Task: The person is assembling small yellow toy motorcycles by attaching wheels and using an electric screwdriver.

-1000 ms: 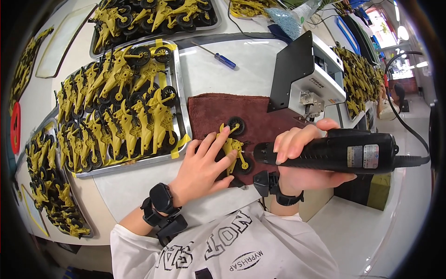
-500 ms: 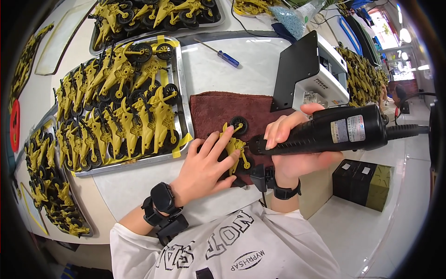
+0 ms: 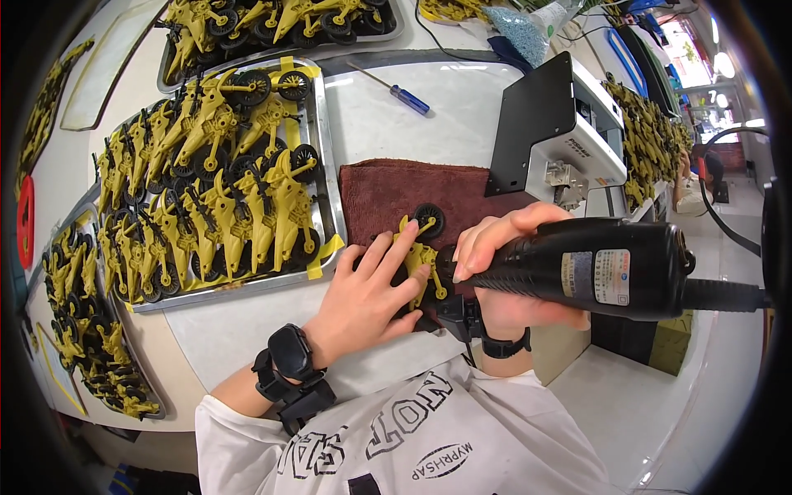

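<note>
A yellow toy motorcycle [image 3: 421, 254] with black wheels lies on a dark red cloth [image 3: 384, 188]. My left hand [image 3: 356, 295] holds it down against the cloth, its fingers spread over the body. My right hand [image 3: 510, 235] is wrapped round a black corded power screwdriver [image 3: 536, 271], held nearly level. The tool's nose points left at the toy's side; whether its tip touches a screw is hidden.
A metal tray [image 3: 330, 177] full of yellow toy motorcycles stands left, others beyond. A blue-handled screwdriver [image 3: 410, 100] lies at the back. Right of the cloth stands a black-and-white machine [image 3: 577, 148]. A dark box [image 3: 619, 338] sits lower right.
The power screwdriver's rear end has swung down and toward me, now covering more of the dark box. My left hand and the toy motorcycle have barely moved.
</note>
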`<state>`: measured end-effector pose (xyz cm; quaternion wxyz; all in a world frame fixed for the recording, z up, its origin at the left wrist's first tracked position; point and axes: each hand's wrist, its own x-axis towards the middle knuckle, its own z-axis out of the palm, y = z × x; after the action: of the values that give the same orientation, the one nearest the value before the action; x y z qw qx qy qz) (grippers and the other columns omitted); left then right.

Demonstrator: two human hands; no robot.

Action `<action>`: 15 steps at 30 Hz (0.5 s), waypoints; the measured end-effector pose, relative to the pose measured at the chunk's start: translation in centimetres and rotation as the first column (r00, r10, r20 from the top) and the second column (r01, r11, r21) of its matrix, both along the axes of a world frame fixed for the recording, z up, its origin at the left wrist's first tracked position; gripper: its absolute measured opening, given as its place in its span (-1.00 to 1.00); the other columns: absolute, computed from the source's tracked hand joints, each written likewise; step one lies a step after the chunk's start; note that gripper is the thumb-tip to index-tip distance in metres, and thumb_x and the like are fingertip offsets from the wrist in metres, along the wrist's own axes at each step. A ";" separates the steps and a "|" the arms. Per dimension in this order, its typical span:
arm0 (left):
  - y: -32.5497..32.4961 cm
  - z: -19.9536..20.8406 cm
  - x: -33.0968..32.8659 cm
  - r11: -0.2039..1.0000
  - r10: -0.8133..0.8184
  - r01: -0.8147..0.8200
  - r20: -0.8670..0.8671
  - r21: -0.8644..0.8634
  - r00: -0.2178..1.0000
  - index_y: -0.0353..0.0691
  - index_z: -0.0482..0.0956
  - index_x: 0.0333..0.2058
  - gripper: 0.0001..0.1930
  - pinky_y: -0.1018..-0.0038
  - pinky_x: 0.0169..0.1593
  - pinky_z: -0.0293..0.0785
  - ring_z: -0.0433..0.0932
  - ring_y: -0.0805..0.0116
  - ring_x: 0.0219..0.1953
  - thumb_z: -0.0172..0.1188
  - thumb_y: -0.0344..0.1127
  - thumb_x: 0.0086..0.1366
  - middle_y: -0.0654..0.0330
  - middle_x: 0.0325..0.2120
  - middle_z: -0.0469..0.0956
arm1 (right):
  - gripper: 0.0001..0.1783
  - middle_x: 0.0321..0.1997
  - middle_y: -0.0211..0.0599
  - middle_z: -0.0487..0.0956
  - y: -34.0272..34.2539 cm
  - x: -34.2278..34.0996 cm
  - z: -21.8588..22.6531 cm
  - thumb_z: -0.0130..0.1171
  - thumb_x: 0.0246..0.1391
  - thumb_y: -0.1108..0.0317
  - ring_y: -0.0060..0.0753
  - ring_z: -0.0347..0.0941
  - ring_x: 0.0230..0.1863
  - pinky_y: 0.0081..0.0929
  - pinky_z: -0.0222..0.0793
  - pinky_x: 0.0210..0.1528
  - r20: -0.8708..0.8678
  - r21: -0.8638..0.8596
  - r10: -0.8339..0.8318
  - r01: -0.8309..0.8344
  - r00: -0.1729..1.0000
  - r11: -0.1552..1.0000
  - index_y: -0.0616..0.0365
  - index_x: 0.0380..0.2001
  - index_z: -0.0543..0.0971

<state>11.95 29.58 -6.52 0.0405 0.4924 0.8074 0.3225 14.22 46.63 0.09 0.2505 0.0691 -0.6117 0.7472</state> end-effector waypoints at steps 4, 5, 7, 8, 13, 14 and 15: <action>0.1 -0.1 0.0 1.000 0.008 -0.008 0.008 -0.005 1.000 -0.02 0.48 -0.09 -0.48 0.17 0.02 0.14 0.25 0.00 0.13 0.26 -0.01 -0.07 -0.10 0.26 0.07 | 0.21 -0.56 -0.18 0.46 1.0 0.7 1.7 -0.09 -0.28 -0.64 -0.28 0.39 -0.65 -0.32 0.33 -0.52 -0.145 0.003 0.053 -0.054 0.988 0.999 0.30 0.11 0.18; 0.1 -0.1 0.1 1.000 0.007 -0.007 0.017 -0.003 1.000 -0.02 0.48 -0.09 -0.48 0.17 0.02 0.14 0.25 0.00 0.13 0.26 -0.02 -0.07 -0.10 0.26 0.07 | 0.19 -0.56 -0.18 0.45 1.0 0.7 3.1 -0.08 -0.25 -0.62 -0.27 0.38 -0.66 -0.31 0.33 -0.51 -0.246 0.013 0.003 0.000 0.969 1.000 0.30 0.11 0.19; 0.0 0.1 0.1 1.000 0.001 -0.001 0.012 -0.005 1.000 -0.02 0.48 -0.08 -0.47 0.17 0.02 0.14 0.25 0.00 0.13 0.26 -0.02 -0.08 -0.10 0.27 0.07 | 0.14 -0.58 -0.20 0.44 2.9 1.8 6.0 -0.08 -0.24 -0.62 -0.32 0.35 -0.66 -0.31 0.30 -0.49 -0.315 0.059 -0.189 0.218 0.930 0.974 0.27 0.07 0.24; -0.1 0.1 0.1 1.000 0.005 -0.005 0.008 -0.014 1.000 -0.02 0.48 -0.08 -0.47 0.17 0.02 0.14 0.25 0.00 0.13 0.26 -0.02 -0.08 -0.11 0.27 0.06 | 0.17 -0.60 -0.19 0.45 4.6 2.0 7.0 -0.13 -0.25 -0.64 -0.32 0.35 -0.68 -0.36 0.31 -0.53 -0.336 0.078 -0.309 0.354 0.890 0.932 0.29 0.07 0.22; 0.1 0.6 0.0 0.999 -0.004 0.004 0.004 -0.033 1.000 0.00 0.47 -0.11 -0.50 0.20 0.03 0.15 0.24 0.04 0.14 0.29 -0.06 -0.08 -0.08 0.27 0.05 | 0.15 -0.65 -0.28 0.42 12.4 -0.1 8.3 -0.20 -0.27 -0.68 -0.41 0.31 -0.71 -0.47 0.30 -0.60 -0.293 0.168 -0.697 0.753 0.654 0.636 0.26 -0.02 0.30; 0.3 0.5 -0.1 1.000 -0.010 0.010 0.005 -0.023 1.000 0.00 0.47 -0.10 -0.50 0.20 0.03 0.14 0.24 0.04 0.14 0.28 -0.05 -0.08 -0.08 0.27 0.05 | 0.10 -0.67 -0.29 0.41 12.7 -0.5 8.2 -0.24 -0.24 -0.68 -0.42 0.30 -0.71 -0.49 0.29 -0.60 -0.233 0.112 -0.716 0.750 0.658 0.652 0.23 -0.07 0.33; 0.2 0.4 -0.1 1.000 -0.004 0.004 0.008 -0.024 1.000 -0.01 0.47 -0.10 -0.49 0.20 0.03 0.14 0.24 0.04 0.14 0.28 -0.05 -0.08 -0.08 0.27 0.05 | 0.08 -0.68 -0.30 0.39 12.4 -1.0 7.7 -0.28 -0.22 -0.68 -0.41 0.29 -0.72 -0.49 0.28 -0.61 -0.169 0.119 -0.702 0.721 0.692 0.682 0.20 -0.09 0.33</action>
<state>11.89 29.78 -6.15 0.0500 0.4922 0.8101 0.3147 13.19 59.02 7.77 0.5471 -0.1116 -0.6393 0.5288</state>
